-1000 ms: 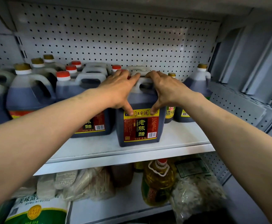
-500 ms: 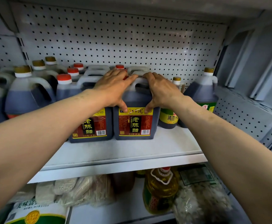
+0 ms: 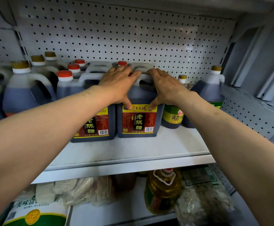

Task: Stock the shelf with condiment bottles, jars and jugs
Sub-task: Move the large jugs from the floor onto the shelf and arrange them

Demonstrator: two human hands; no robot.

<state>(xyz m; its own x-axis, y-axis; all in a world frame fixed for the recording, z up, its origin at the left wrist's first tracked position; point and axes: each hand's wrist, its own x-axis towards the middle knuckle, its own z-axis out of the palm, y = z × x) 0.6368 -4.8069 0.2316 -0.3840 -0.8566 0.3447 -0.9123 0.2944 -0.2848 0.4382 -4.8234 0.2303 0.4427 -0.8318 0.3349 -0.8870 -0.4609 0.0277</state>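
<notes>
A dark vinegar jug point(image 3: 138, 121) with a red and yellow label stands upright on the white shelf point(image 3: 133, 152), close beside a matching jug point(image 3: 94, 126) on its left. My left hand point(image 3: 116, 84) grips its top left shoulder, fingers draped over the top and thumb on the label. My right hand point(image 3: 164, 85) grips the top right side by the white handle, with its thumb on the label too. Both jugs stand well back from the shelf's front edge.
A green-labelled bottle point(image 3: 172, 115) and a gold-capped jug point(image 3: 211, 88) stand right of the held jug. Several more jugs point(image 3: 20, 92) fill the left of the shelf, before the pegboard back point(image 3: 116, 30). Below lie an oil bottle point(image 3: 162, 190), noodle packs point(image 3: 84, 190) and a bag point(image 3: 33, 214).
The jug has slid back from near the shelf's front edge and left, up against the matching jug. Both hands stayed on it throughout.
</notes>
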